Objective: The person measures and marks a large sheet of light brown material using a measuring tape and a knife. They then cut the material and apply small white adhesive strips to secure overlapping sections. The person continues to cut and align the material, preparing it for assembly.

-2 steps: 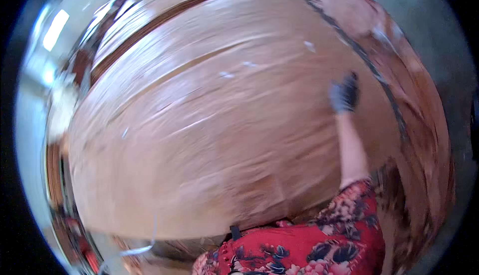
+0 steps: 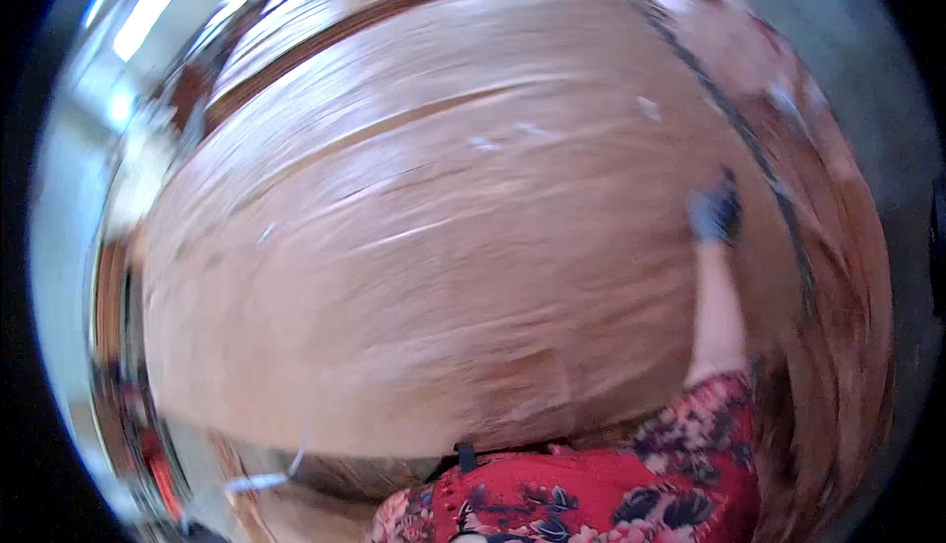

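A large pale brown wooden sheet point(image 2: 424, 247) fills most of the view, which is blurred by motion. My right hand point(image 2: 714, 210), in a dark glove, reaches up from a red flowered sleeve point(image 2: 690, 444) and lies on the sheet near its right edge, beside a dark strip point(image 2: 759, 159). The blur hides whether its fingers are closed or hold anything. My left hand is out of view.
More reddish-brown wooden sheets point(image 2: 847, 277) lie stacked to the right of the dark strip. A grey floor point(image 2: 838, 40) shows at the upper right. Bright ceiling lights point(image 2: 143, 21) and blurred shapes sit along the left rim.
The whole view has shifted and blurred more. My right hand appears slightly further right and lower in the picture, still on the sheet.
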`<act>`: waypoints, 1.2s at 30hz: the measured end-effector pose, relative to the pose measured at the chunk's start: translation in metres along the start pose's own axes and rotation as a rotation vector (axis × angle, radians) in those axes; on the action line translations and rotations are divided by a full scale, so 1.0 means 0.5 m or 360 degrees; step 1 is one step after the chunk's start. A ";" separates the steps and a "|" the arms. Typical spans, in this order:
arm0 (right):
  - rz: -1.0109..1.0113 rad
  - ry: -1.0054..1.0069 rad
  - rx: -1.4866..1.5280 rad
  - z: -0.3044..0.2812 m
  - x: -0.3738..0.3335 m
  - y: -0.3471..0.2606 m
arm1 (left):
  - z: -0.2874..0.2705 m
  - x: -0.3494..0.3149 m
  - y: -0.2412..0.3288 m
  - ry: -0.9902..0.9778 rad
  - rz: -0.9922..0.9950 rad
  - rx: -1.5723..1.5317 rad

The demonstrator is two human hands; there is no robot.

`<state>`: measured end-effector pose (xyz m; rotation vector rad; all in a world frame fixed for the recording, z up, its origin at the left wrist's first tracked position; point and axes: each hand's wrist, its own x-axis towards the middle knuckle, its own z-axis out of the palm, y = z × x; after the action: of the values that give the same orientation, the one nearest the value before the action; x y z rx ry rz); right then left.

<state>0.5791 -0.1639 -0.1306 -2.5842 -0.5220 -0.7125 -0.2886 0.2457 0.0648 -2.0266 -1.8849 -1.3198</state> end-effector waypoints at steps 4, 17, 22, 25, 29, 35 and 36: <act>0.0233 -0.0446 0.0143 -0.015 -0.004 0.128 | -0.337 -0.081 -0.362 0.0395 -0.0558 0.0732; 0.0570 -0.1042 0.0804 0.043 -0.212 -0.265 | -0.291 -0.394 -0.702 0.1348 -0.1506 -0.0665; 0.0041 -0.1055 0.0867 0.004 -0.441 -0.698 | -0.295 -0.343 -0.818 0.1157 -0.1281 -0.0821; -0.0224 -0.1148 0.0846 0.000 -0.556 -0.896 | -0.285 -0.273 -0.813 0.0677 -0.1088 -0.0725; -0.0558 -0.1067 0.0758 0.030 -0.673 -1.114 | -0.265 -0.097 -0.767 0.0345 -0.0936 -0.0947; -0.1000 -0.0733 0.0507 0.010 -0.738 -1.348 | -0.235 0.192 -0.661 0.0174 -0.0405 -0.0990; -0.1059 -0.0671 0.0432 0.012 -0.745 -1.384 | -0.235 0.246 -0.646 0.0136 -0.0323 -0.1017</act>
<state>-0.0285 0.3346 -0.1448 -2.2855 -1.5365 -0.2394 -0.6378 0.3519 0.0594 -1.9924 -1.8243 -2.2584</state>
